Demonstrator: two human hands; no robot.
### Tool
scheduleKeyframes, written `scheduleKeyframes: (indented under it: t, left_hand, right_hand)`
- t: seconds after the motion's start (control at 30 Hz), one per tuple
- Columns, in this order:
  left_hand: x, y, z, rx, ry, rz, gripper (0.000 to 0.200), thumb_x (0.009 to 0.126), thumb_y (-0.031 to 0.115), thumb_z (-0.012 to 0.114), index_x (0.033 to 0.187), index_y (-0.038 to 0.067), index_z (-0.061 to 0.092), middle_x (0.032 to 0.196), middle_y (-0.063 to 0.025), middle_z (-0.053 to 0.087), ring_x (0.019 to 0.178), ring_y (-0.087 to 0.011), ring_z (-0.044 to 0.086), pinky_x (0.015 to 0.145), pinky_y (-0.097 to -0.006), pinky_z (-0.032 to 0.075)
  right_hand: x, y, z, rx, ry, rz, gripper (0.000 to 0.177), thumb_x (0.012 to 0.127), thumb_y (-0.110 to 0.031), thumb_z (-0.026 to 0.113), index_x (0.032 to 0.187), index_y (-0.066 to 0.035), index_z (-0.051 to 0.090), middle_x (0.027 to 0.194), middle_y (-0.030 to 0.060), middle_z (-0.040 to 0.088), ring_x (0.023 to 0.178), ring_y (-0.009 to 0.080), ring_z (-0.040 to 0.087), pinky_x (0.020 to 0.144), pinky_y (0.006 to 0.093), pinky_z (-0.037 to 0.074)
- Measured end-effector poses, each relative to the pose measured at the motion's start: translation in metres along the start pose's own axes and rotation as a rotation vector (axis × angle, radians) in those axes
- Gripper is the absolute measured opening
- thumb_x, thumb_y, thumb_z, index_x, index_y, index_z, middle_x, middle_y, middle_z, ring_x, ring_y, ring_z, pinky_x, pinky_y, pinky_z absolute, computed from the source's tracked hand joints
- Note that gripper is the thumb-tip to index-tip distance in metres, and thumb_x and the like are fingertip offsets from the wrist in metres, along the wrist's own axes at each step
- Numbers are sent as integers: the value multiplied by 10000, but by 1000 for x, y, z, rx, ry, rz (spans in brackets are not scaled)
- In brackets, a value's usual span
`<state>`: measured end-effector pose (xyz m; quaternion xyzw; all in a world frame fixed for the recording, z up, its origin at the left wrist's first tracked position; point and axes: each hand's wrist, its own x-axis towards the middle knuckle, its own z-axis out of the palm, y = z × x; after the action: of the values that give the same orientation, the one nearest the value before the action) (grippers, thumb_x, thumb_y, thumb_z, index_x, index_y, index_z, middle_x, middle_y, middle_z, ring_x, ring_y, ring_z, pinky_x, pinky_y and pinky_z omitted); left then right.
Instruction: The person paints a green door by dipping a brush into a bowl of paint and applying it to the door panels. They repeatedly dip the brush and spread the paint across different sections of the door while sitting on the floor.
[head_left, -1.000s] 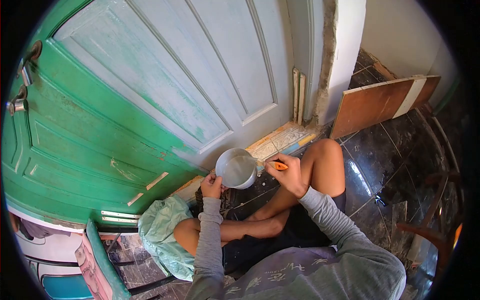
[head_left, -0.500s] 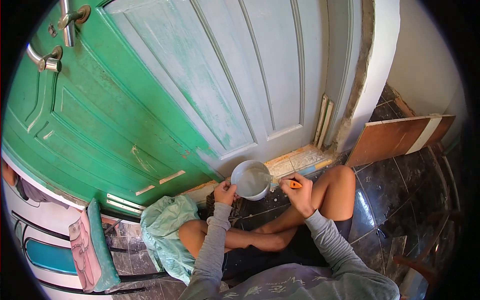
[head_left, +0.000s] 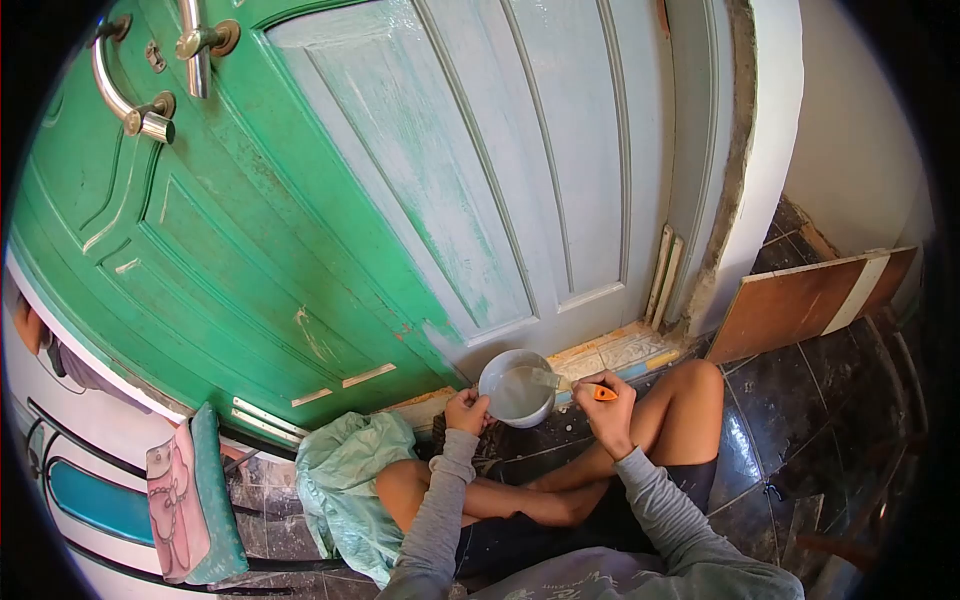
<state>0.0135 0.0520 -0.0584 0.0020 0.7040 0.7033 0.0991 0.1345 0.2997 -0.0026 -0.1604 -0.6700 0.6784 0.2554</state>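
My left hand (head_left: 467, 411) grips the left rim of a pale bowl (head_left: 538, 408) that holds light grey paint (head_left: 518, 393). In my right hand (head_left: 608, 408) is a paintbrush (head_left: 603, 392) with an orange handle; its bristle end rests at the bowl's right rim. Both hands are in front of the door, above my crossed legs. The door (head_left: 330, 230) is green on its left part and covered with grey paint on its right part, where streaks of green show through in one panel.
Metal handles (head_left: 150, 118) stick out from the door at upper left. A brown board (head_left: 790, 300) leans at the right on dark floor tiles (head_left: 760, 400). Pale green cloth (head_left: 350, 470) lies by my left knee. At the far left is a chair with a pink and teal cushion (head_left: 185, 500).
The view has shifted, so the scene sits lower and further right. The brush's bristles now show at the bowl's right rim. My left hand keeps its hold on the bowl.
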Motion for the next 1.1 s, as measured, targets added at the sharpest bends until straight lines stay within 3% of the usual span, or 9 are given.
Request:
scheduleKeyframes:
  t: [0.73, 1.1]
  left_hand:
    - [-1, -2, -14, 19, 27, 22, 151, 825, 91, 655, 772, -17, 563, 595, -60, 579, 443, -107, 516, 427, -269, 470]
    - [-9, 30, -8, 37, 34, -2, 163, 833, 98, 661, 786, -14, 552, 597, -64, 569, 456, -122, 530, 443, -293, 512]
  right_hand:
    - [-5, -19, 7, -138, -14, -83, 147, 817, -99, 729, 814, 39, 678, 707, 46, 677, 664, 55, 583, 628, 230, 495]
    - [2, -6, 13, 78, -26, 18, 90, 819, -42, 675, 802, 44, 656, 733, 56, 684, 649, 82, 618, 615, 232, 525]
